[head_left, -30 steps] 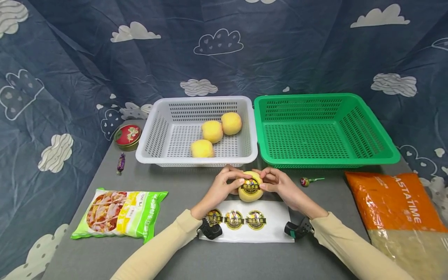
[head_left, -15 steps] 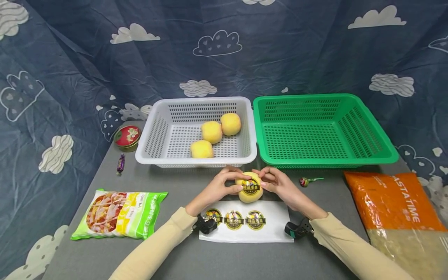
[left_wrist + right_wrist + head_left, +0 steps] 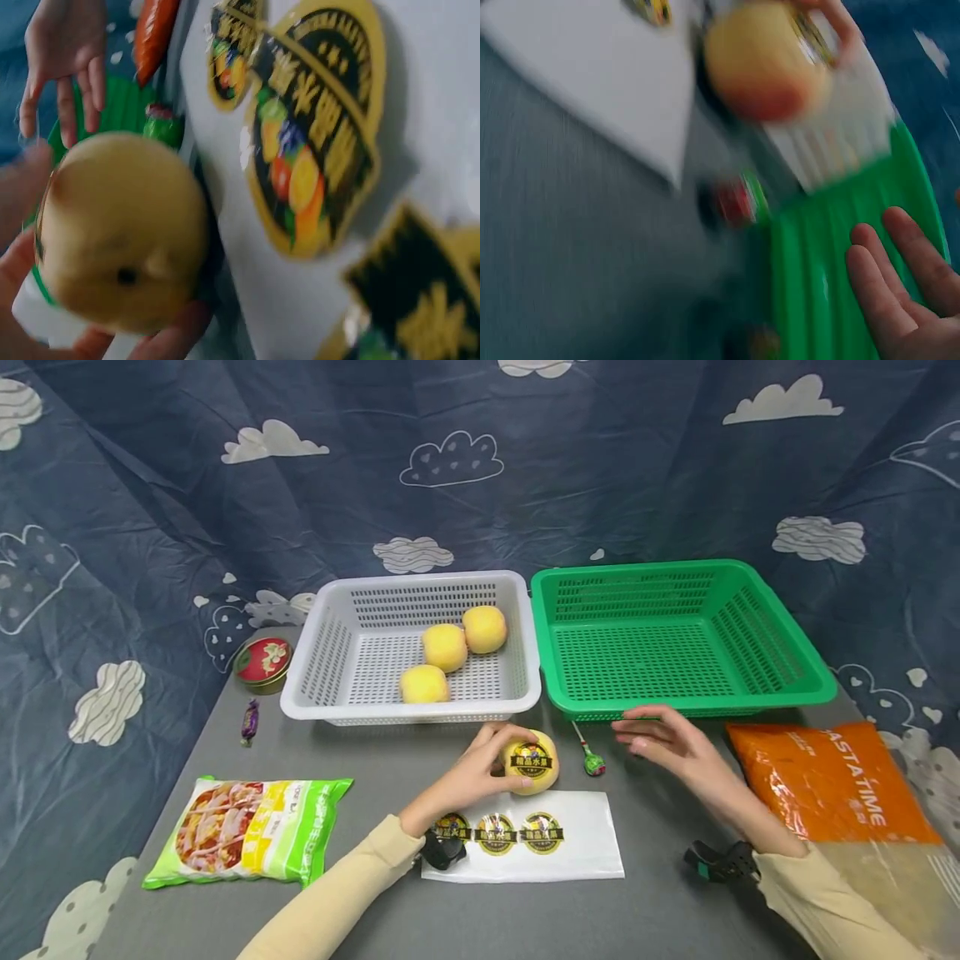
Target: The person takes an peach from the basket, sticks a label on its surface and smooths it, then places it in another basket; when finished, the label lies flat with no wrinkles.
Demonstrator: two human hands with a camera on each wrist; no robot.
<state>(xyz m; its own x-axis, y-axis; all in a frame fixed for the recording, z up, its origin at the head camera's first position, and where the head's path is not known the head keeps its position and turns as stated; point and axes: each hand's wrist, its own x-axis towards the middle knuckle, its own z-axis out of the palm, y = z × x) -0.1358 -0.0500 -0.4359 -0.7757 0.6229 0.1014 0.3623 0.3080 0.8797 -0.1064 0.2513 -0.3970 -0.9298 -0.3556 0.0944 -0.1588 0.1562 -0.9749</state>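
My left hand (image 3: 468, 768) grips a yellow apple (image 3: 531, 763) just in front of the white basket, thumb and fingers around its side. A round black-and-gold fruit sticker (image 3: 531, 760) lies on the apple's face. The left wrist view shows the apple (image 3: 124, 232) from its other side, with a dark hollow. My right hand (image 3: 675, 752) is apart from the apple, fingers extended and holding nothing, before the green basket (image 3: 757, 703). Between the hands lies a lollipop (image 3: 594, 763), its stick toward the green basket. Below the apple is a white sheet (image 3: 588, 843) with 3 stickers (image 3: 496, 835).
In the white basket (image 3: 412, 710) sit 3 yellow apples (image 3: 445, 647). To the left are a green food bag (image 3: 247, 831), a purple wrapped candy (image 3: 250, 722) and a round red-lidded tin (image 3: 262, 662). An orange pasta bag (image 3: 832, 785) lies at the right.
My right hand has left the apple and moved right, while the left still holds it. The lollipop has shifted left and turned, its stick now pointing toward the green basket.
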